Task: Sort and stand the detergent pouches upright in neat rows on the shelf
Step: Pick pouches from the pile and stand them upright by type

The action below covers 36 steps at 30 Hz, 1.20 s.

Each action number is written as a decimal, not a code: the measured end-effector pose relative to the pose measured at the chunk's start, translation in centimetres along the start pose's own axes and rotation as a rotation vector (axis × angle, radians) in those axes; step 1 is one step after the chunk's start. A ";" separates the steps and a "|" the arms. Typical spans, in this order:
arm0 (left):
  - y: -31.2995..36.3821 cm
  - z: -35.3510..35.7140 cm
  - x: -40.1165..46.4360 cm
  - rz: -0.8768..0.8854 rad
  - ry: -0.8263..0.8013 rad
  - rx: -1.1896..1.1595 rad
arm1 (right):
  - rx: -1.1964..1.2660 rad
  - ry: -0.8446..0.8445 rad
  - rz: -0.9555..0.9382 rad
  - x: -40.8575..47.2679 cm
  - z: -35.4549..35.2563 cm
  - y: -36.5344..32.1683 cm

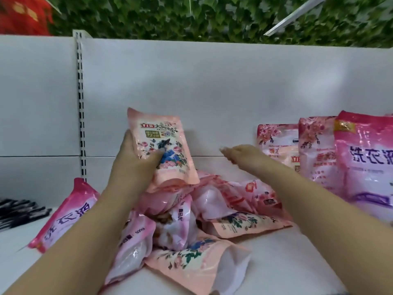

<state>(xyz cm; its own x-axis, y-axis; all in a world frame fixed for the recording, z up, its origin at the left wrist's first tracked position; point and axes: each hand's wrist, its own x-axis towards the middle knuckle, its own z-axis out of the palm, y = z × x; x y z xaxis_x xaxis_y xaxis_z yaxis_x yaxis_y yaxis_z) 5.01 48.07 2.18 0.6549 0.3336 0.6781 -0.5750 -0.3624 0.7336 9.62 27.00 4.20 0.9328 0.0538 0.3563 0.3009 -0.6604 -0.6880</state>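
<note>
The left hand [136, 160] grips a peach floral pouch [163, 145], thumb across its front, holding it nearly upright above a jumbled pile of pouches [191, 211] lying flat on the white shelf [297, 258]. The right hand [242, 155] hovers open beside it, fingers straight, holding nothing. To the right, three pink pouches [314, 150] stand upright in a row against the back panel [212, 86]. On the left, a magenta pouch [63, 216] lies tilted near black pens [19, 213].
</note>
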 end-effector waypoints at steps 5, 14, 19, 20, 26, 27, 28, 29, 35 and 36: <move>-0.2 -0.3 -0.3 0.200 0.087 0.405 | -0.468 -0.218 0.122 0.7 2.0 4.4; 0.0 0.2 -1.6 0.349 -0.357 0.506 | -0.396 -0.409 -0.024 -1.4 0.5 3.6; 0.0 0.3 -1.8 0.333 -0.353 0.464 | -0.334 -0.380 -0.050 -1.4 0.4 4.1; 0.0 0.3 -1.8 0.330 -0.354 0.460 | -0.333 -0.350 -0.075 -1.3 0.6 4.3; -0.1 0.2 -1.7 0.352 -0.366 0.447 | 0.234 0.167 0.025 -0.3 0.1 3.4; -0.1 0.2 -1.6 0.346 -0.373 0.443 | 0.448 0.215 0.017 -0.4 -0.2 2.8; -0.2 0.2 -1.6 0.344 -0.376 0.443 | 0.560 0.211 -0.013 -0.7 -0.5 2.1; -0.3 0.2 -1.6 0.350 -0.376 0.447 | 0.565 0.168 -0.049 -1.0 -0.5 1.6; -0.8 0.2 -1.5 0.385 -0.364 0.476 | 0.019 -0.188 -0.067 -2.6 -0.2 1.9; -0.9 0.1 -1.5 0.398 -0.357 0.501 | -0.033 -0.201 -0.066 -2.8 0.0 2.1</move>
<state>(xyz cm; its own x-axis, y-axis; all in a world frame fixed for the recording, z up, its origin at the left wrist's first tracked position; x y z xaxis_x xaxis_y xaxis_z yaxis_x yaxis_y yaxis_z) 4.64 47.78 0.49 0.6123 -0.1795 0.7700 -0.5652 -0.7803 0.2675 7.61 25.48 1.72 0.9330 0.2439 0.2645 0.3592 -0.6744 -0.6451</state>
